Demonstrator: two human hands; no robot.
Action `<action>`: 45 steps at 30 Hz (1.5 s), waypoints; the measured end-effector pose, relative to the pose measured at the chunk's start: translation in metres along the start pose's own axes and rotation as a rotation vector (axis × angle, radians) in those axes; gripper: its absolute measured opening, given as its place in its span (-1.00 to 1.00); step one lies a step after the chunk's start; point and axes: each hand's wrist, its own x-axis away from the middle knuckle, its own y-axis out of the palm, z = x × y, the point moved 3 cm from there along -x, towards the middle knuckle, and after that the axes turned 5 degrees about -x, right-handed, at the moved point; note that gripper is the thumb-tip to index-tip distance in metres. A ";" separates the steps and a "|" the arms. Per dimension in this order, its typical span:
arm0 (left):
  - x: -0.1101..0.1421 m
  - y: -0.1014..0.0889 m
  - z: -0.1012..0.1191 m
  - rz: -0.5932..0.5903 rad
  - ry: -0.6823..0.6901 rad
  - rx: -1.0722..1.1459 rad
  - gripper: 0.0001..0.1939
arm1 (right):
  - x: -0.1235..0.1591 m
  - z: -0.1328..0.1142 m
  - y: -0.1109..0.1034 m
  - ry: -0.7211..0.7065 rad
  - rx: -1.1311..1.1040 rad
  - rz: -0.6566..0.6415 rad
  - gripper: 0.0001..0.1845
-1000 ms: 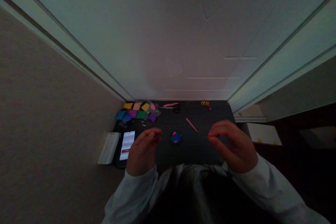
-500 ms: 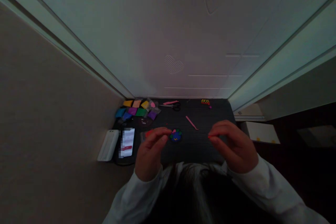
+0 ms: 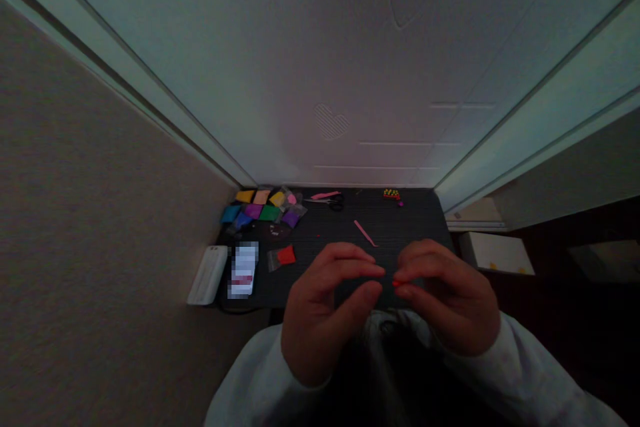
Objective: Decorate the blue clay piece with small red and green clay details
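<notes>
Between the thumb and forefinger of my right hand (image 3: pixel 447 297) is a small piece of red clay (image 3: pixel 397 283). My left hand (image 3: pixel 333 310) reaches toward it with thumb and fingers apart and nothing between them; the fingertips stop just short of the red piece. Both hands hover over the near part of the dark table (image 3: pixel 425 220). Left of my left hand lies a clear bag with a block of red clay (image 3: pixel 287 255). A pink curved tool (image 3: pixel 365 233) lies beyond my hands. The round blue piece is hidden behind my left hand.
Several coloured clay packets (image 3: pixel 270 213) lie at the back left, beside black-handled scissors (image 3: pixel 334 201). A phone (image 3: pixel 243 270) and a white case-like object (image 3: pixel 209 275) are at the left edge. A small yellow-dotted item (image 3: pixel 391 194) sits at the back right, against the white door (image 3: pixel 280 113).
My left hand has moved right, close to my right hand, and its fingers have opened. It now covers the blue piece and leaves the red bag uncovered. My right hand has dropped slightly nearer.
</notes>
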 end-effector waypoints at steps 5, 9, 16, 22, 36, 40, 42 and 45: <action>-0.003 0.007 -0.004 -0.037 -0.148 0.139 -0.88 | -0.001 -0.001 0.001 -0.060 0.037 0.001 -0.74; -0.008 0.011 -0.003 -0.033 -0.191 0.216 -0.92 | -0.001 -0.001 0.000 -0.079 0.061 0.015 -0.76; -0.008 0.010 -0.009 -0.044 -0.219 0.214 -0.93 | 0.000 -0.002 -0.001 -0.117 0.176 0.038 -0.68; -0.006 0.011 -0.011 -0.035 -0.213 0.191 -0.94 | -0.001 -0.002 -0.001 -0.143 0.221 0.033 -0.75; -0.001 0.012 -0.017 -0.012 -0.200 0.238 -0.88 | -0.002 -0.003 -0.001 -0.120 0.206 0.028 -0.83; -0.002 0.013 -0.018 -0.022 -0.189 0.240 -0.86 | -0.001 -0.003 -0.001 -0.109 0.220 0.042 -0.79; -0.002 0.013 -0.019 -0.022 -0.183 0.241 -0.85 | -0.001 -0.003 -0.001 -0.108 0.227 0.063 -0.77; -0.002 0.014 -0.021 -0.036 -0.183 0.244 -0.84 | 0.001 -0.002 -0.002 -0.102 0.219 0.068 -0.78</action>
